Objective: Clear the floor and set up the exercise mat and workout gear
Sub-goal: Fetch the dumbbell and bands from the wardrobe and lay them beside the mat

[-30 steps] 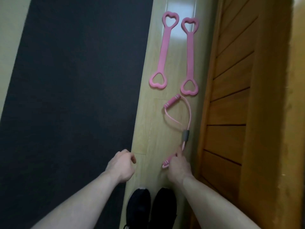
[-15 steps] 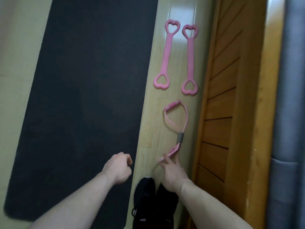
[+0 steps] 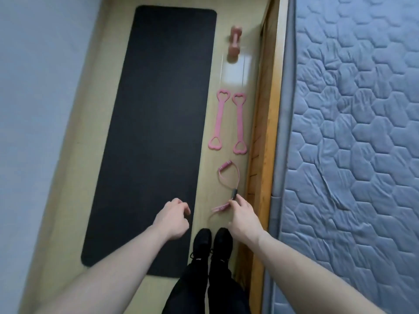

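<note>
Black exercise mat [image 3: 158,132] lies flat on wood floor [image 3: 205,184]; beside mat's right edge, in a row: pink dumbbell [image 3: 234,43], two heart-ended pink bands [image 3: 229,124], pink figure-eight pull rope [image 3: 227,186]; right hand [image 3: 243,217] pinches rope's near handle; left hand [image 3: 172,219] over mat, fingers loosely curled, holding nothing; mattress [image 3: 351,155] farther right.

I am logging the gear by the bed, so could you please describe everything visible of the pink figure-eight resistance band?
The pink figure-eight resistance band lies on the wood floor beside the bed frame, nearest the feet. It looks like thin rubbery tubing pinched by a grey sleeve at mid-length. The far loop lies flat with a ribbed pink grip at its top. The near grip appears to be pinched by the right hand, though blur hides the contact.
</note>
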{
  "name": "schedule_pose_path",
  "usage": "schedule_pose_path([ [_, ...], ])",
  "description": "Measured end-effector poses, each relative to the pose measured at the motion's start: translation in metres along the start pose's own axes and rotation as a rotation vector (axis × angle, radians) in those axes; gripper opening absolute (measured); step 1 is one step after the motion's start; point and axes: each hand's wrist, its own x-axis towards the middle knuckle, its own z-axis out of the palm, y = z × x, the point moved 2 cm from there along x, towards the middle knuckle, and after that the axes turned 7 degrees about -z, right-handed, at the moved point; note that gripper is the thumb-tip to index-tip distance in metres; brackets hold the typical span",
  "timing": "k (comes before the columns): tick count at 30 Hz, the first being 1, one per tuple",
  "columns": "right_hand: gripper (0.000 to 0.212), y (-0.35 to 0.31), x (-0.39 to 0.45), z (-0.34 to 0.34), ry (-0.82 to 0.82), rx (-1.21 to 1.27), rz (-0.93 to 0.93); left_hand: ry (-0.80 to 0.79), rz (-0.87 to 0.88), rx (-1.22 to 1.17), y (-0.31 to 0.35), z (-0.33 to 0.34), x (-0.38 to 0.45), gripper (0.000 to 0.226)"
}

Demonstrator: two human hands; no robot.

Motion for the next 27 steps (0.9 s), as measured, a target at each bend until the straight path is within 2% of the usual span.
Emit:
schedule_pose_path([
  [7,0.069,-0.068,-0.144,-0.081,0.218,0.098,-0.001,0.081,0.108,-0.010,0.019,-0.056,-0.159,0.044],
  [15,0.073,-0.085,-0.286,-0.062,0.381,0.181,0.075,0.186,0.362,0.092,0.040,-0.075,-0.264,0.048],
  [20,0.069,-0.070,-0.353,-0.055,0.484,0.249,0.125,0.250,0.517,0.141,0.068,-0.076,-0.318,0.049],
  [27,0.062,-0.011,-0.483,-0.035,0.675,0.425,0.187,0.292,0.772,0.350,0.152,-0.035,-0.401,0.054],
])
